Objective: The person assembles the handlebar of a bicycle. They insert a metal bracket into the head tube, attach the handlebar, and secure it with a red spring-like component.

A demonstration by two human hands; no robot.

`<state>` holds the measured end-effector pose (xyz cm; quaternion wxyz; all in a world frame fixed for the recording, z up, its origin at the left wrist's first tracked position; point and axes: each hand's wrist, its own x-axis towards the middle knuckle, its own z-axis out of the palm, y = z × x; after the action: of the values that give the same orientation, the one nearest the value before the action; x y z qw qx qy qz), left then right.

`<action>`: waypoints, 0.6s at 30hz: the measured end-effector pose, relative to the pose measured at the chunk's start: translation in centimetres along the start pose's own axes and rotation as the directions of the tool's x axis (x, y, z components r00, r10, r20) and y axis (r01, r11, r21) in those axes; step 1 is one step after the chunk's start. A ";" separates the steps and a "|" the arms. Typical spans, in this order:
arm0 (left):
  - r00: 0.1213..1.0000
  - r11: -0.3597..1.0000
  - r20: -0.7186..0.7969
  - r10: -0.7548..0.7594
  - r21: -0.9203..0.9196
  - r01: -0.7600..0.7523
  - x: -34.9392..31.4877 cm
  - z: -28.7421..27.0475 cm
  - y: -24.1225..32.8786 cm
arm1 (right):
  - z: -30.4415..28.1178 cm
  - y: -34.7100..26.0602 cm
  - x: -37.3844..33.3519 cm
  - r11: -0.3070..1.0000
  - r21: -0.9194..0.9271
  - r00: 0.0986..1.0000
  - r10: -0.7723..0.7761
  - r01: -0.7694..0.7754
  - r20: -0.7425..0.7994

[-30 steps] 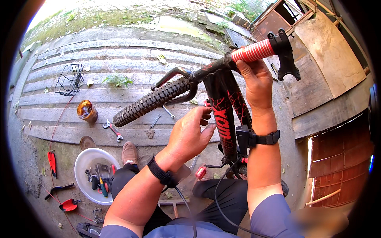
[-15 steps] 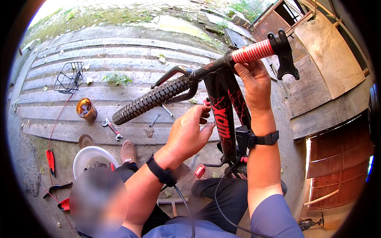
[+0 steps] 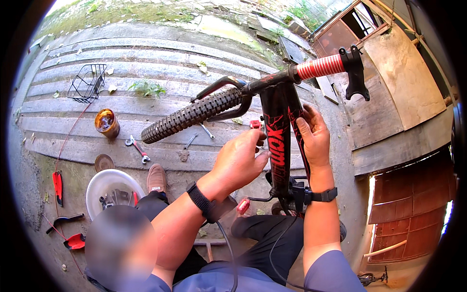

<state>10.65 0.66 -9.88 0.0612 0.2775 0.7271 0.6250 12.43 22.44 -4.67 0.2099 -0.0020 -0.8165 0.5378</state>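
Observation:
A black bicycle frame (image 3: 276,151) with red markings stands in front of me. At its front are a knobby tire (image 3: 192,114), a fork (image 3: 219,86), a red-and-white striped steerer section (image 3: 320,67) and a black handlebar stem (image 3: 356,78). My right hand (image 3: 315,138) is closed against the frame's right-hand tube, below the steerer. My left hand (image 3: 238,163) is beside the left of the frame, fingers curled in toward the tube. Whatever lies between those fingers is hidden. Just above them is a small red part (image 3: 255,124).
On the left stand a white basin (image 3: 92,187) with tools, a grease-stained tub (image 3: 107,124) and a black wire basket (image 3: 87,83). A red-handled wrench (image 3: 138,148) and another spanner (image 3: 207,131) lie on the ground. Plywood panels (image 3: 406,73) line the right side.
My right hand has left the striped steerer and come down to the frame tube. My left hand stays beside the frame, slightly farther right. The front end sits a little right and lower in view.

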 end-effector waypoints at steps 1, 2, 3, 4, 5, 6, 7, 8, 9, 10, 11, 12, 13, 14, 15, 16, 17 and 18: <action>1.000 1.000 0.009 -0.006 -0.012 0.006 0.0 -0.1 0.1 | -0.1 0.0 -0.1 0.999 -0.041 1.000 -0.008 0.008 0.000; 1.000 1.000 0.004 0.019 0.005 -0.019 0.1 -0.1 0.1 | 0.1 -0.1 -0.1 0.997 -0.080 1.000 -0.018 0.018 0.003; 0.999 0.999 0.001 0.039 0.022 -0.039 0.1 0.1 0.0 | 0.4 -0.2 -0.2 0.993 -0.118 1.000 -0.024 0.024 0.008; 0.999 0.997 -0.019 0.035 0.065 -0.034 -0.2 -0.4 -0.2 | 0.0 0.9 0.2 0.929 -0.367 0.999 -0.052 0.051 0.008; 1.000 0.999 -0.017 0.022 0.039 -0.022 -0.1 -0.6 0.2 | -0.6 1.5 0.3 0.877 -0.468 0.993 -0.118 0.106 0.002; 1.000 1.000 -0.021 -0.001 0.017 0.002 0.2 0.0 0.3 | -2.0 3.8 0.6 0.935 -0.350 0.997 -0.070 0.051 -0.043; 1.000 1.000 -0.017 -0.012 0.015 0.012 0.2 0.2 -0.5 | -0.1 1.3 0.3 0.892 -0.449 0.998 -0.055 0.044 -0.012; 0.999 1.000 -0.045 -0.007 -0.001 0.007 -0.2 -0.3 0.1 | -0.2 0.9 0.2 0.842 -0.537 0.996 -0.084 0.061 -0.019; 0.998 0.999 -0.051 0.033 -0.042 -0.035 -0.1 0.1 -0.1 | -1.0 1.2 0.3 0.946 -0.324 1.000 0.018 -0.019 -0.007; 0.989 0.996 -0.124 0.075 -0.035 -0.080 -0.1 0.7 -0.2 | -1.4 1.4 0.3 0.941 -0.336 0.999 -0.034 0.026 -0.016; 0.991 0.996 -0.117 0.067 -0.055 -0.074 0.0 1.1 0.2 | -2.4 1.6 0.1 0.982 -0.184 0.999 0.043 -0.041 0.010; 0.992 0.997 -0.104 0.069 -0.035 -0.073 -0.2 1.3 0.5 | -3.4 1.8 0.1 0.984 -0.152 0.995 0.099 -0.097 0.002; 0.989 0.996 -0.126 0.077 -0.031 -0.081 -0.3 1.7 0.8 | -4.3 2.4 0.2 0.993 -0.062 0.994 0.104 -0.105 -0.011; 0.987 0.996 -0.138 0.085 -0.027 -0.089 -0.3 1.8 1.0 | -4.5 2.3 0.1 0.991 0.024 0.991 0.132 -0.132 -0.010; 0.983 0.996 -0.164 0.087 -0.020 -0.091 -0.5 1.6 1.0 | -5.2 3.1 0.8 0.984 0.053 0.985 0.168 -0.169 0.033; 0.986 0.998 -0.156 0.060 -0.011 -0.062 -0.4 1.4 1.0 | -5.5 3.6 1.1 0.984 0.030 0.984 0.178 -0.178 -0.008; 0.989 0.999 -0.145 0.033 -0.004 -0.034 -0.4 1.3 0.9 | -5.7 4.1 1.4 0.982 0.004 0.981 0.188 -0.188 -0.053; 0.990 0.999 -0.135 0.032 -0.003 -0.033 -0.1 1.4 0.6 | -6.0 4.3 1.7 0.979 0.021 0.979 0.203 -0.203 -0.007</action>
<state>11.52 1.91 -9.64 0.0027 0.2462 0.7234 0.6450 11.97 29.86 -5.83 0.1577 -0.0855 -0.8056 0.5646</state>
